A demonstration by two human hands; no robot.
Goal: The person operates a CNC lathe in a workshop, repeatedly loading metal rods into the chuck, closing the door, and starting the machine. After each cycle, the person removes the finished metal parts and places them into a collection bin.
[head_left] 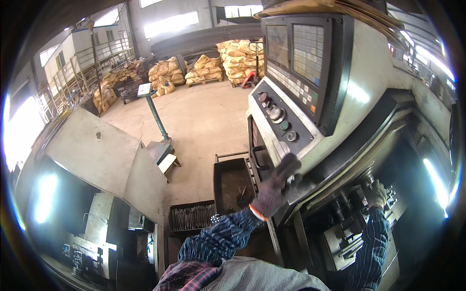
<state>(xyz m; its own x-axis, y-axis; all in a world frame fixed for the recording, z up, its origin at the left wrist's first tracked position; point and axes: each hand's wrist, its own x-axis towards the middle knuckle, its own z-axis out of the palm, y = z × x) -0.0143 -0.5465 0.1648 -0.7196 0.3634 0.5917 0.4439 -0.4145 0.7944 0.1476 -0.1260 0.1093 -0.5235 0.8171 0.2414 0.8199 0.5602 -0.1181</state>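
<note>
My left hand [273, 193], in a dark work glove with an orange cuff edge, is at the lower edge of the lathe's control panel [284, 118]. Its fingers stretch forward, somewhat blurred, and I see nothing gripped in them. Inside the lathe's work area, my gloved right hand [376, 196] is closed at the spindle chuck [368, 178]. Whatever its fingers hold there is too small and shaded to name. Below and to the left of that hand sits a metal tool block [345, 246]. Blue patterned sleeves cover both forearms.
A crate of metal rods [194, 217] and a dark tray cart [230, 182] stand left of the lathe. Another machine [104, 160] flanks me on the left. Farther off are a platform scale [158, 119], stacked yellow sacks [240, 63] and a red pallet jack [248, 80].
</note>
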